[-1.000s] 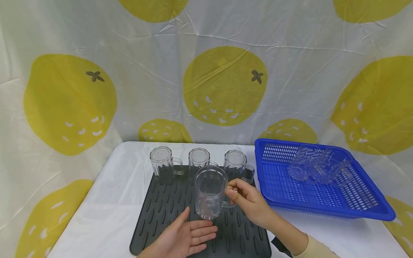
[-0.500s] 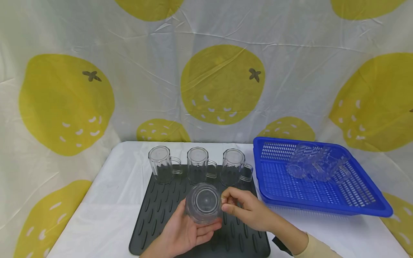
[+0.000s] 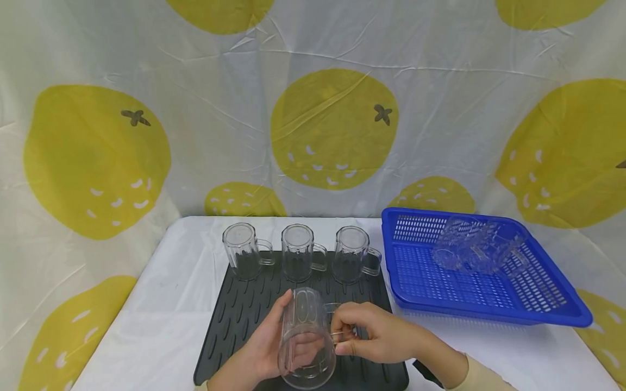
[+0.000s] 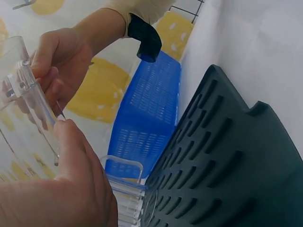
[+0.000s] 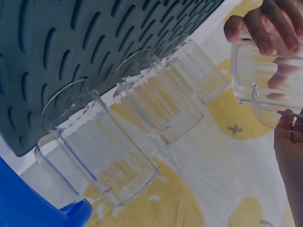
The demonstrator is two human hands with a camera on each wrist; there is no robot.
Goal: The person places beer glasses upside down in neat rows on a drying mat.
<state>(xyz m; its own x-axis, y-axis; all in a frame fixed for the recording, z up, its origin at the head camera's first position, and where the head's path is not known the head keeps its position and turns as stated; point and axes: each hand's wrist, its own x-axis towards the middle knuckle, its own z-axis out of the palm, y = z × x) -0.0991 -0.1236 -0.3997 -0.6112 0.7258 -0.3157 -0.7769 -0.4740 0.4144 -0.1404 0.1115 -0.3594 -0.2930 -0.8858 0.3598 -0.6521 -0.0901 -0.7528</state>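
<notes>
A clear glass mug (image 3: 308, 353) is held tilted above the dark ribbed mat (image 3: 230, 336), its mouth toward me and its base pointing away. My left hand (image 3: 266, 347) grips the mug's body from the left, the fingers showing through the glass. On the other side my right hand (image 3: 376, 332) pinches its handle. In the left wrist view, the left hand (image 4: 71, 184) wraps the mug (image 4: 23, 113) while the right hand (image 4: 66, 61) is at the handle. Three more mugs (image 3: 243, 252), (image 3: 297, 254), (image 3: 350, 255) stand in a row along the mat's far edge, handles to the right, apparently upside down.
A blue plastic basket (image 3: 415, 296) stands right of the mat, with several clear mugs (image 3: 474, 250) lying in it. A white cloth (image 3: 156, 326) covers the table. Behind hangs a lemon-print curtain (image 3: 210, 125).
The mug has tipped from upright until its mouth points toward me, and both hands have come lower and nearer. My left hand, flat and apart from the glass before, now grips its body.
</notes>
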